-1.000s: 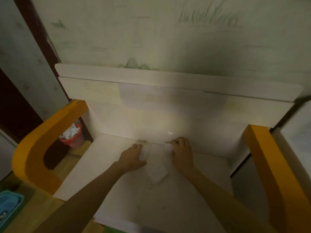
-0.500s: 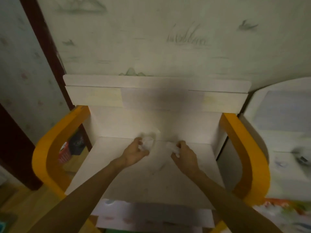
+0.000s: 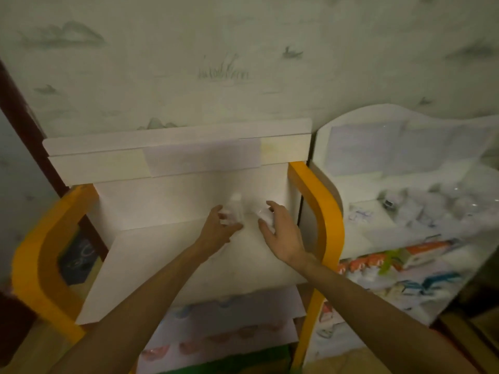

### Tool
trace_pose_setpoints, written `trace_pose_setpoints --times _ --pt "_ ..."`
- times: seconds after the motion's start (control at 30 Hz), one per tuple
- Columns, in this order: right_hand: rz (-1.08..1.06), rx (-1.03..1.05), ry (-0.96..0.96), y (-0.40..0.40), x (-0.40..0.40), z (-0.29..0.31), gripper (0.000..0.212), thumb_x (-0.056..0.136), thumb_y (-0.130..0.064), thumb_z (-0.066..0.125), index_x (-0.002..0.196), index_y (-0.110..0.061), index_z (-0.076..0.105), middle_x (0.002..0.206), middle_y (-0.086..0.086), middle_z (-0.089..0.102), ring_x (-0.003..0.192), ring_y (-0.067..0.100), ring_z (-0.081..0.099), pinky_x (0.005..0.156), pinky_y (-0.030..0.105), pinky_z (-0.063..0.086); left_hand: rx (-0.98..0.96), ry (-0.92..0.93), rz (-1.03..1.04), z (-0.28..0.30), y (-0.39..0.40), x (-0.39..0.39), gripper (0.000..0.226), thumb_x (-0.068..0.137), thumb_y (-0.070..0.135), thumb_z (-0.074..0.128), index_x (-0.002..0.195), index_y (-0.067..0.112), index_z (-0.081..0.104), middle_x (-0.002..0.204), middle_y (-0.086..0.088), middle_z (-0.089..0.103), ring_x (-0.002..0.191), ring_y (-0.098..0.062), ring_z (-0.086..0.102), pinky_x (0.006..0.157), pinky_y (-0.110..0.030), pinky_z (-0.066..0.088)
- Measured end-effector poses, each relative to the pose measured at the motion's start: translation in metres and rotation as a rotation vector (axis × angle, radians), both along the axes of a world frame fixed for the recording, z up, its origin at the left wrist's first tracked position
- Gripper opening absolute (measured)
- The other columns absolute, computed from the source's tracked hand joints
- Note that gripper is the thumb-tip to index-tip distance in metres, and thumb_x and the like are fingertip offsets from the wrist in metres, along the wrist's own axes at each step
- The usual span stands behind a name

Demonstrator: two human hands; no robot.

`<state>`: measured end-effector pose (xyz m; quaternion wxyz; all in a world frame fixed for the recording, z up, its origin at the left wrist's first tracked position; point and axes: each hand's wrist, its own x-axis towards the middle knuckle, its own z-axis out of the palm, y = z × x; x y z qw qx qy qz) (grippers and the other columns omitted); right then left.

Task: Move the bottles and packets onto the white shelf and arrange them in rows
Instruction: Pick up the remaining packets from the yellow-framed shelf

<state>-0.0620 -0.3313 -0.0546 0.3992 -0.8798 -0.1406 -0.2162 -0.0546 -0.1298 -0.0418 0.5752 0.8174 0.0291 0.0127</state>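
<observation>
The white shelf (image 3: 167, 265) has orange side rails and stands against the wall. My left hand (image 3: 216, 230) is at its back right, fingers curled around the base of a small clear bottle (image 3: 235, 205) that stands upright on the shelf. Just to its right, my right hand (image 3: 282, 236) holds a small white item (image 3: 265, 215) between thumb and fingers; it is too blurred to tell whether this is a bottle or a packet. The two items sit close together near the shelf's back panel.
The orange rails (image 3: 321, 211) flank the shelf on both sides. A second white shelf unit (image 3: 359, 125) at the right holds several pale bottles (image 3: 437, 206) and colourful packets (image 3: 410, 255). Lower tiers (image 3: 221, 319) below my arms hold more items.
The view has swung to the right, and the second shelf unit is now in sight. Both hands have moved toward the shelf's back right, and the left bottle now stands upright.
</observation>
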Motion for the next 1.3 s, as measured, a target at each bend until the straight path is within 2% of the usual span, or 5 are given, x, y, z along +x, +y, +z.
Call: trace_pose_setpoints --times 0.5,0.63,0.77,1.03,1.3 --pt "-0.207 0.136 -0.157 -0.193 -0.037 0.020 0.061 0.097 -0.058 0.040 0.146 -0.022 0.031 0.130 -0.001 0.053 0.114 0.015 0.053 0.095 0.041 0.049 -0.062 -0.311 -0.044 0.054 -0.234 -0.001 0.079 0.085 0.029 0.078 0.148 0.022 0.031 0.133 0.003 0.051 0.106 -0.015 0.062 0.071 -0.019 0.052" --pt "-0.229 0.156 -0.134 -0.269 -0.039 0.010 0.061 0.098 -0.053 0.045 0.148 -0.024 0.030 0.133 -0.004 0.048 0.115 0.013 0.051 0.096 0.043 0.048 0.094 -0.410 -0.094 0.053 -0.301 -0.008 0.089 0.081 0.041 0.075 0.152 0.037 0.020 0.137 0.006 0.049 0.110 -0.013 0.059 0.082 -0.032 0.055" --pt "-0.282 0.160 -0.085 -0.334 -0.036 -0.011 0.054 0.101 -0.050 0.043 0.146 -0.023 0.032 0.141 -0.002 0.043 0.123 0.018 0.049 0.101 0.048 0.046 0.445 -0.541 -0.242 0.033 -0.349 -0.009 0.071 0.084 0.043 0.072 0.146 0.030 0.039 0.139 0.006 0.045 0.106 -0.010 0.057 0.078 -0.024 0.055" --pt "-0.290 0.052 0.010 -0.407 -0.022 -0.052 0.051 0.099 -0.055 0.034 0.134 -0.020 0.043 0.130 0.001 0.050 0.111 0.020 0.053 0.092 0.043 0.050 0.732 -0.289 -0.266 -0.008 -0.405 -0.014 0.052 0.086 0.043 0.070 0.134 0.033 0.054 0.132 0.011 0.057 0.111 -0.006 0.056 0.096 -0.025 0.048" --pt "-0.262 -0.135 0.148 -0.430 0.027 -0.085 0.050 0.099 -0.053 0.041 0.137 -0.022 0.046 0.134 0.000 0.051 0.114 0.020 0.052 0.094 0.034 0.043 0.789 -0.156 -0.172 -0.034 -0.424 0.043 0.045 0.084 0.046 0.071 0.122 0.024 0.063 0.118 0.006 0.064 0.101 -0.012 0.062 0.085 -0.022 0.049"
